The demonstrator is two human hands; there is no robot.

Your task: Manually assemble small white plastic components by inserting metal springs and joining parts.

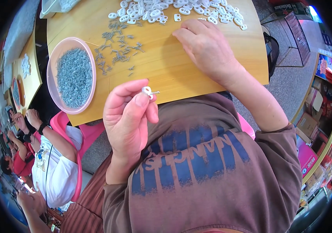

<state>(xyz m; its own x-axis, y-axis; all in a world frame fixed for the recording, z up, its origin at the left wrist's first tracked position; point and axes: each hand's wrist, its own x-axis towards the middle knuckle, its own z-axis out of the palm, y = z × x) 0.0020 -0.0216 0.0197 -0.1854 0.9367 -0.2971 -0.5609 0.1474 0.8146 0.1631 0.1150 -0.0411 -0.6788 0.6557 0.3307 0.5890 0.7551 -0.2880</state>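
My left hand point(126, 116) is raised in front of the table's near edge. Its thumb and fingers pinch a small white plastic clip point(146, 90) with holes in it. A metal screw point(155, 93) sticks out of the clip to the right. Over the table, my right hand point(208, 48) is bent down with its fingers curled together, close to a heap of similar white clips point(189, 5). Whatever those fingertips hold, if anything, is hidden under the hand. Loose screws point(120, 54) lie scattered on the wood between the heap and a pink bowl point(52, 83) of screws.
The wooden table point(158, 58) reaches to my lap. At the far left corner stands a translucent tub point(53, 8). Other people, one in a white shirt point(59, 171), sit to my left on pink chairs point(81, 163). Shelves with boxes point(310, 116) line the right side.
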